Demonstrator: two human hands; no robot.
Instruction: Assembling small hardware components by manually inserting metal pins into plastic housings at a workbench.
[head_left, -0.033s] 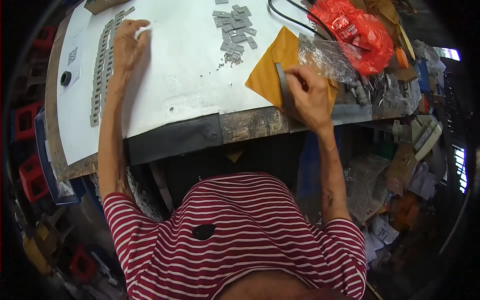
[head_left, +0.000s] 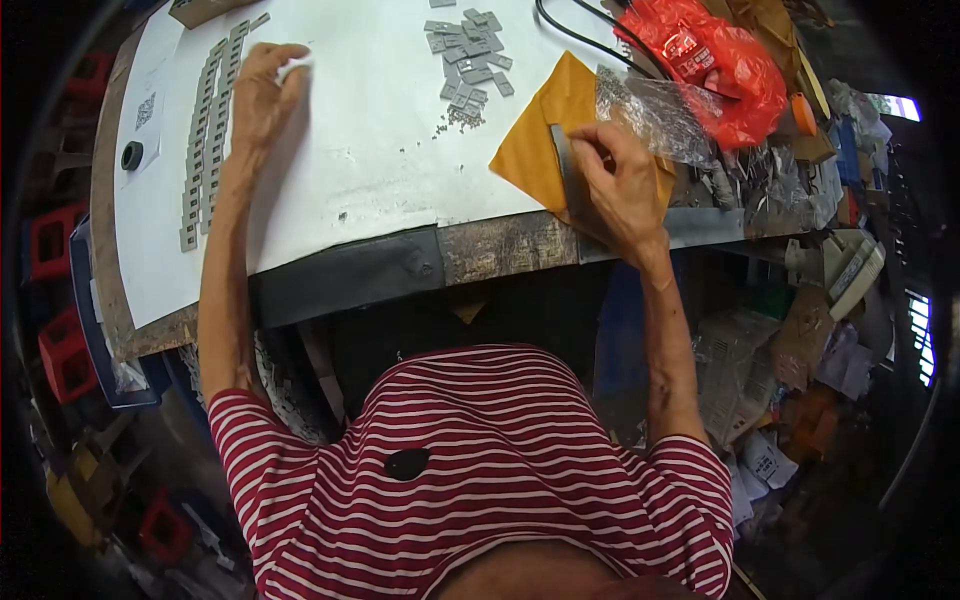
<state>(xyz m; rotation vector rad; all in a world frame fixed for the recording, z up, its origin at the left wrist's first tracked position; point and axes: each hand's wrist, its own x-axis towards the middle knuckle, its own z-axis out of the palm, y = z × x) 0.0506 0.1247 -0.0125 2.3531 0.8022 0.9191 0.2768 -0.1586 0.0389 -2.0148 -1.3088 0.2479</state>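
My left hand point(head_left: 265, 108) is over the white sheet, just right of the rows of small grey plates point(head_left: 211, 125). Its thumb and index finger are bent toward each other around something whitish, too small to make out. On the right, my right hand point(head_left: 622, 180) hovers above an orange-yellow sheet point(head_left: 540, 150), fingers curled in a pinch. Its fingertips come up to the upper end of a thin grey strip point(head_left: 565, 165) lying on that sheet. What they pinch, if anything, is hidden. Loose grey plates point(head_left: 466, 48) are piled at the far middle, with tiny bits point(head_left: 458, 118) beside them.
A red plastic bag point(head_left: 725, 75), clear wrapping point(head_left: 655, 115) and a black cable point(head_left: 580, 35) lie at the far right. A black ring point(head_left: 132, 156) sits at the left, below a cardboard box point(head_left: 200, 10). Dark padding point(head_left: 345, 280) covers the table's near edge.
My left hand has shifted slightly to the right. The fingertips of my right hand have moved a little up and left, closer to the grey strip, which stays in place.
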